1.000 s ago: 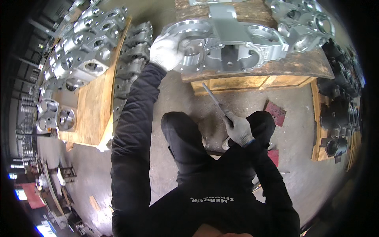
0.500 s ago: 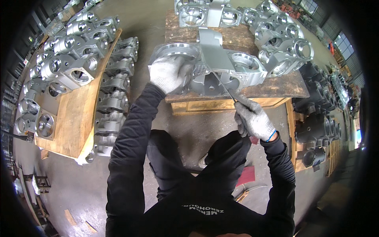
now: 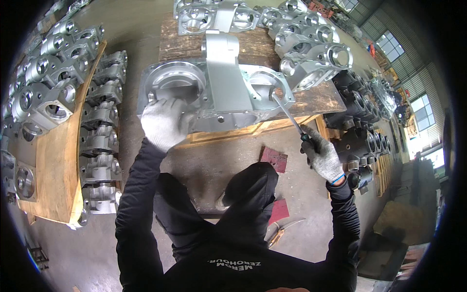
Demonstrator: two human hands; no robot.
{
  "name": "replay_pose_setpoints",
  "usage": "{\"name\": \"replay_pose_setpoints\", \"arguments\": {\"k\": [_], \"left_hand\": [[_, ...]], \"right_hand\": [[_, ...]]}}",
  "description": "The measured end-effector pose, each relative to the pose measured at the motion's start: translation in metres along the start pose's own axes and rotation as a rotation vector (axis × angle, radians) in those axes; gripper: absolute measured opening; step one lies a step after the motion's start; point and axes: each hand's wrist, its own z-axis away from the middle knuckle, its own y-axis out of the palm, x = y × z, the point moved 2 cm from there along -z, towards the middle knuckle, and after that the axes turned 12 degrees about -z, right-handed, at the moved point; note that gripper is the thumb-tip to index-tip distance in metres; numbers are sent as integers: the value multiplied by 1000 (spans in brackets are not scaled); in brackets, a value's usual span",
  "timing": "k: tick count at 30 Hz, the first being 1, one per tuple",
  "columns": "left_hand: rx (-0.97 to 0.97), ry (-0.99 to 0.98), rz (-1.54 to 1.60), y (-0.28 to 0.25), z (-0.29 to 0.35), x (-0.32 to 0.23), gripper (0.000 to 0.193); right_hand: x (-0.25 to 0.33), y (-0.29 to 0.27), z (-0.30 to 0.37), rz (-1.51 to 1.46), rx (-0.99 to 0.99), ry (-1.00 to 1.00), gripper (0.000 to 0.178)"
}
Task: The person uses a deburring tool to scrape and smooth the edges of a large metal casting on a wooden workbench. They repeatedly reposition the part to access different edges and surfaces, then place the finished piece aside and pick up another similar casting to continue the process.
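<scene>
Knees bent in black trousers point(image 3: 252, 192), a worker in pale gloves sits with both hands forward, above a gray floor point(image 3: 316, 238) where a curved tool point(image 3: 276, 236) with a tan handle and two dark red sheets point(image 3: 278, 210) lie. The right hand point(image 3: 321, 155), a blue band at its cuff, has its grip closed around the dark handle point(image 3: 305, 137) of a slim metal rod point(image 3: 290, 113). The left hand point(image 3: 167, 124) rests on the near left corner of a large silver casting point(image 3: 223, 80); its fingers are partly hidden, so how tight that grip is cannot be told. The casting lies along the near edge of a wooden worktop point(image 3: 321, 100), and the rod's tip is at its right-hand round opening, though contact cannot be made out. Black castings point(image 3: 357, 143) stand to the right of the worktop; to the left, a row of silver housings point(image 3: 101, 138) runs beside a wooden board point(image 3: 56, 160) bearing more. Other silver parts point(image 3: 311, 61) crowd the worktop's far and right sides. Beyond, windows point(image 3: 390, 46) light a ribbed wall point(image 3: 413, 70).
</scene>
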Motion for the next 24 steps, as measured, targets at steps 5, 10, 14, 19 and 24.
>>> {"name": "replay_pose_setpoints", "arguments": {"k": [5,10,14,19,24], "left_hand": [[-19,-7,26,-5,0,-5,23],[-10,-12,35,-7,-1,-7,22],[-47,8,-16,-6,0,-6,22],[-42,38,-46,-1,-1,-4,23],[-78,59,-106,-1,3,-6,27]], "right_hand": [[-14,-14,-9,158,-36,-180,37],[0,-42,-55,402,-20,-264,32],[27,-35,-105,736,-41,-599,25],[75,8,-124,851,-215,-648,30],[99,21,-108,690,-186,-954,24]]}}
